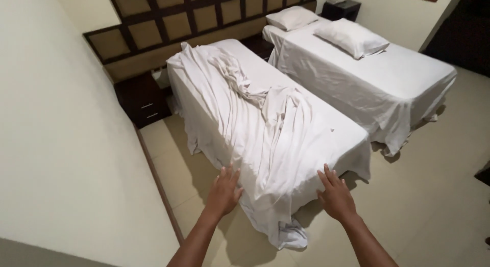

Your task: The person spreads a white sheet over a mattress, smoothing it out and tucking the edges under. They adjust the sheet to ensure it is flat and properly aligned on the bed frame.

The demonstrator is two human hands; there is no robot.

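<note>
A loose white sheet (265, 129) lies crumpled along the near bed (337, 139), bunched in a ridge from the head end down the middle and spilling over the foot end onto the floor (434, 195), where its tail pools between the two arms. The sheet hangs down the bed's left side as well.

The left hand (223, 191) is spread flat, fingers apart and pointing forward, at the foot corner of the bed on the left, touching or just above the hanging sheet; it holds nothing. The right hand (334, 194) is likewise flat and wide, fingers fanned, at the foot edge on the right, its fingertips at the mattress edge; it also grips nothing. Whether either palm presses the cloth cannot be told.

Just beyond, to the right, stands a second bed (408, 78), made up smooth with a white cover, two pillows (349, 37) at its head. A dark nightstand (143, 99) sits at the left of the near bed, against a dark panelled headboard (168, 24) that runs behind both beds. Another dark stand (341, 9) is at the far corner. A pale wall (56, 119) fills the left side.
</note>
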